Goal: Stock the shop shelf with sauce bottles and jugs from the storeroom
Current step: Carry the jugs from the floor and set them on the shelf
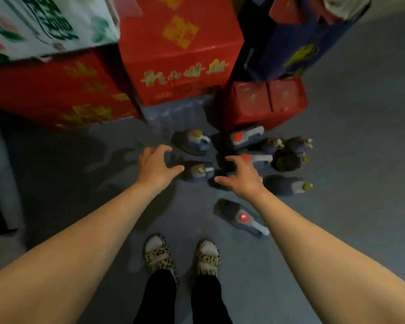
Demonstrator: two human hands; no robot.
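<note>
Both bare arms are stretched forward and down over a cluster of jugs and bottles on the grey floor (348, 141); the left hand (155, 166) is held wide, fingers spread and lightly bent, thumb pointing toward the right, and nothing is gripped by it; its thumb tip lies just beside a dark jug with a yellow cap (198, 171), though contact cannot be judged through the blur. The right hand (241, 177) is likewise spread and empty, poised above a red-capped jug (257, 160) that is partly hidden by it.

A second yellow-capped jug (192, 141) is seen behind the first; another red-capped jug (244, 137) stands near the red boxes. All of these are viewed from above, caps toward the camera, so they appear to stand upright. A separate red-capped jug (240, 217) is set nearer the feet, under the right forearm, its handle running toward the lower right. A yellow-capped bottle (288, 186) is seen to the right, its cap end toward the right; several small dark bottles (290, 152) are grouped beyond it.

Large red cartons (180, 54) are stacked behind the cluster; leopard-print slippers (159, 254) are seen at the bottom.
</note>
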